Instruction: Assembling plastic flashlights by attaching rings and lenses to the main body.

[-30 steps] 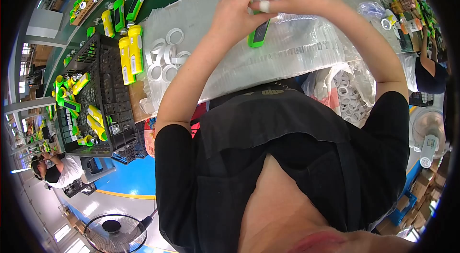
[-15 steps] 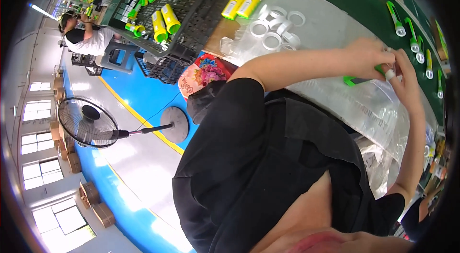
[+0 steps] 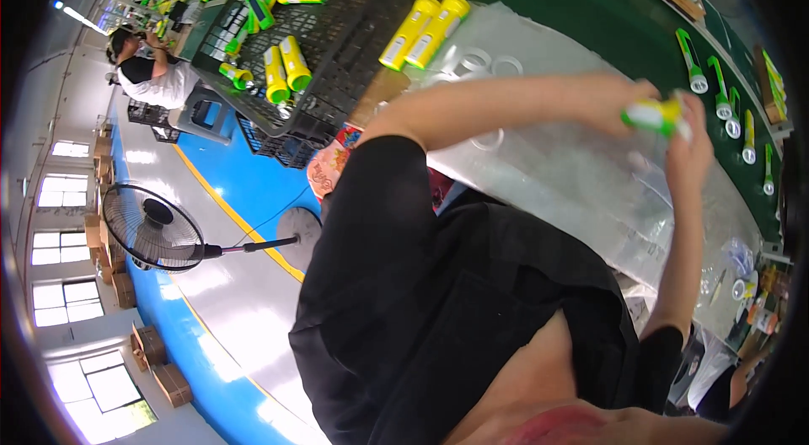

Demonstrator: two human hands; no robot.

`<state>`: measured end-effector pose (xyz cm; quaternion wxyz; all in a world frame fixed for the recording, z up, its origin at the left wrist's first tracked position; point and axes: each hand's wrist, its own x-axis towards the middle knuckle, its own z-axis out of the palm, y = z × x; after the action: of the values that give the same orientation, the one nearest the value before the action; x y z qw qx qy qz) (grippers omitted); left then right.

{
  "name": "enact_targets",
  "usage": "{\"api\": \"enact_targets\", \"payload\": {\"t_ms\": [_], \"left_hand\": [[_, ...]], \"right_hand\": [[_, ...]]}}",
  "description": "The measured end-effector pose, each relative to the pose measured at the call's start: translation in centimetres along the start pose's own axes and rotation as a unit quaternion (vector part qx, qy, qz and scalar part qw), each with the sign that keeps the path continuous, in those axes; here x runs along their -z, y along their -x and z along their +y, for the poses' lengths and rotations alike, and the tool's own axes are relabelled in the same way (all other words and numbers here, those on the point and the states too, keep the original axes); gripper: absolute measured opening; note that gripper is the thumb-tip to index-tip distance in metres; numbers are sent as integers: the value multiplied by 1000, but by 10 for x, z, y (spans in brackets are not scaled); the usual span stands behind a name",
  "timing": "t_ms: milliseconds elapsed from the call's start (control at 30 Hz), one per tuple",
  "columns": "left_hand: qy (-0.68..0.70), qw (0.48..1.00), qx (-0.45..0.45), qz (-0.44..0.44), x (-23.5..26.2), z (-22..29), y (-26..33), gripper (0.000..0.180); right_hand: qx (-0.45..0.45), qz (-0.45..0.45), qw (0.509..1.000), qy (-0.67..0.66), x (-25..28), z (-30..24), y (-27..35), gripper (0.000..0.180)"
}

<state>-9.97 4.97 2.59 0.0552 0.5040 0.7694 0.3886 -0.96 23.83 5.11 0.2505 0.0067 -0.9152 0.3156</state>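
Green flashlight (image 3: 647,116) has turned, pinched by left grip (image 3: 625,99) and right grip (image 3: 693,135).

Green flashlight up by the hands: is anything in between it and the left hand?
No, nothing visible is in between. The left hand is right at the flashlight, and the right hand is at its white end. It's blurry, so I can't tell how each grips.
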Motion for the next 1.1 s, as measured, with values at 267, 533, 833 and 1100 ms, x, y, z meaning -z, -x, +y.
{"api": "enact_targets", "payload": {"t_ms": [267,533,833,1100], "left_hand": [[-281,913,-41,293,77,-69,39,59],[-422,834,335,121,119,-126,153,59],[-243,914,190,262,112,-60,91,69],[78,973,82,202,12,24,56,52]], "right_hand": [[-38,148,988,-27,-88,88,-102,42],[-95,7,905,414,-106,184,-150,51],[-62,-171,924,-336,-134,-2,-52,42],[-217,8,774,-595,-56,-46,32,37]]}}
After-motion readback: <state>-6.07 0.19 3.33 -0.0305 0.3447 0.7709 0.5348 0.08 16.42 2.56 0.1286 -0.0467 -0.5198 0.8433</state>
